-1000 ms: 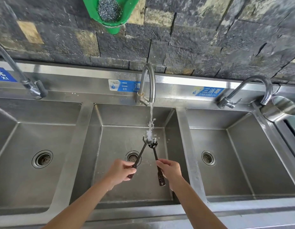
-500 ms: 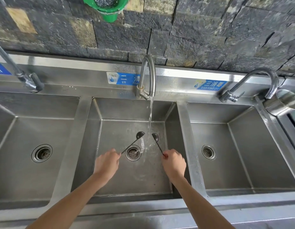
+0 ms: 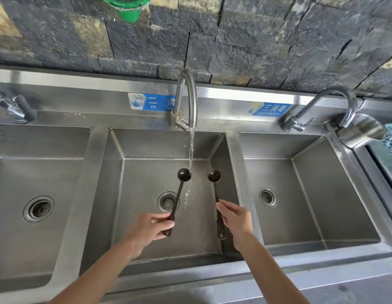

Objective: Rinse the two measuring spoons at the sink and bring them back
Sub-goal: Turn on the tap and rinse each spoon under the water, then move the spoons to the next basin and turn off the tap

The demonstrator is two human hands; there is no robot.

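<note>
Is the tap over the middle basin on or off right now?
On. A stream of water runs from the middle tap into the middle basin.

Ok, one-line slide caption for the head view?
Left hand and right hand each hold a measuring spoon beside the running tap over the middle basin.

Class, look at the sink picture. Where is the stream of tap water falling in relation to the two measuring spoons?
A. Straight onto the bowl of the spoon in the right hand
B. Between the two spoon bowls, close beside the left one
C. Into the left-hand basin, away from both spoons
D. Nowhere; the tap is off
B: the water stream drops from the middle tap just right of the left spoon bowl, well clear of the right spoon.
</note>
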